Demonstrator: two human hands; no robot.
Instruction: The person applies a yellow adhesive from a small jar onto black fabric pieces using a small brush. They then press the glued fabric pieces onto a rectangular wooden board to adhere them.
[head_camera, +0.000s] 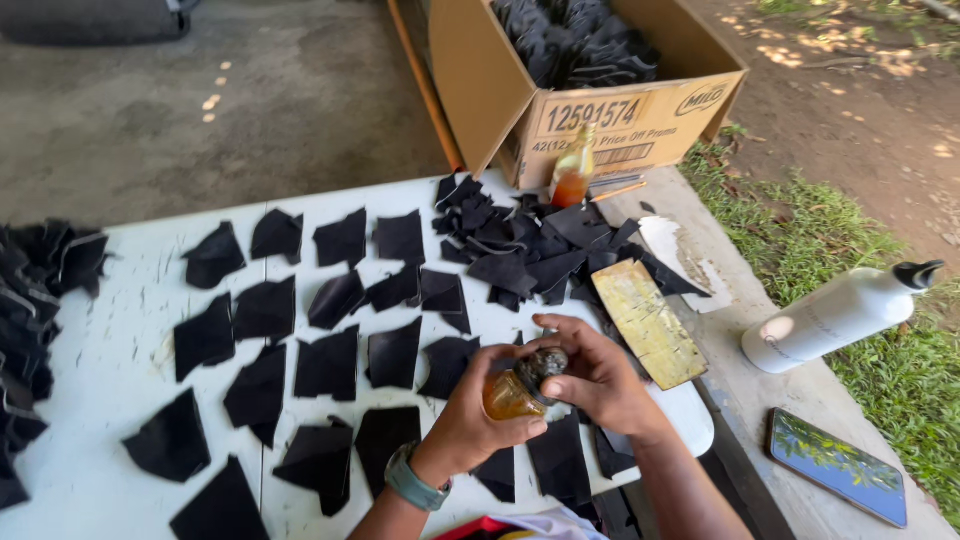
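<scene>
Outdoors, a white bench (120, 350) carries black pieces (330, 365) laid flat and apart in rows, probably so each one can be reached. Above its near edge, the left hand (480, 415) grips a small amber bottle (508, 397) around the body, keeping it steady, while the right hand (595, 375) closes on its dark cap (541, 365).

Black cutouts (327, 366) crowd the white table (110, 350) ahead of my hands, thin bare strips between. A heap (530, 245), a box (590, 90) and a bottle (572, 170) block the far side. A plank (648, 322) lies right.
</scene>
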